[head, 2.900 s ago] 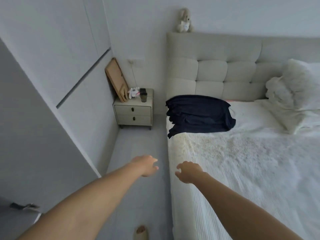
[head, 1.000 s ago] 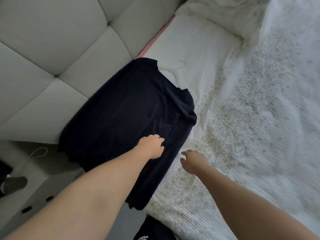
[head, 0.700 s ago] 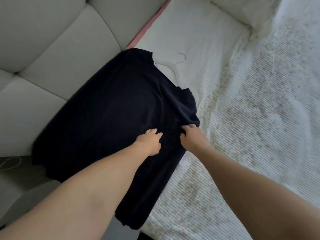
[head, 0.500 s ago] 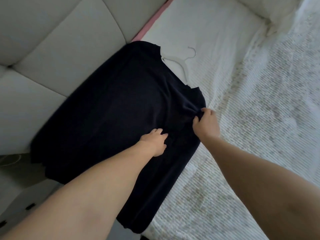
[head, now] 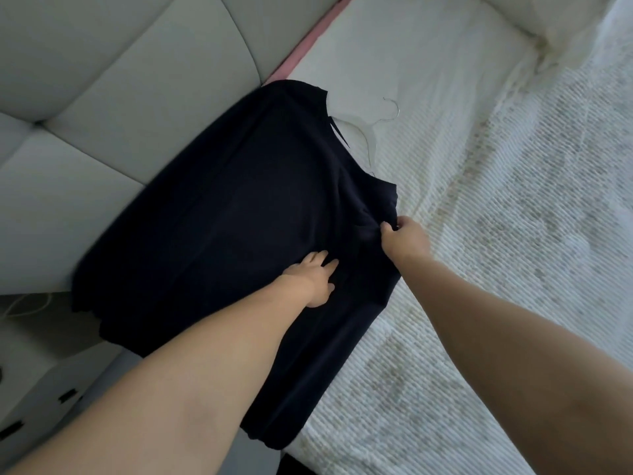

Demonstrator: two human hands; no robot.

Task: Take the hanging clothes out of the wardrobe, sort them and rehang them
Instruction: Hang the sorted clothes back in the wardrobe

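Observation:
A dark navy garment (head: 226, 241) lies spread on the bed's near corner, its lower part hanging over the edge. A white hanger (head: 368, 130) sticks out of its neckline, hook resting on the sheet. My left hand (head: 317, 281) rests flat on the cloth with fingers spread. My right hand (head: 407, 240) pinches a fold at the garment's shoulder edge.
The white textured bedspread (head: 496, 269) covers the bed to the right. The padded grey headboard (head: 120, 97) runs along the upper left, with a pink strip at its base. A pale nightstand (head: 37, 382) stands at lower left. A pillow (head: 568, 25) lies at top right.
I have come from the foot of the bed up to the garment. My left hand settled on the cloth, and my right hand reached in and gripped the shoulder fold.

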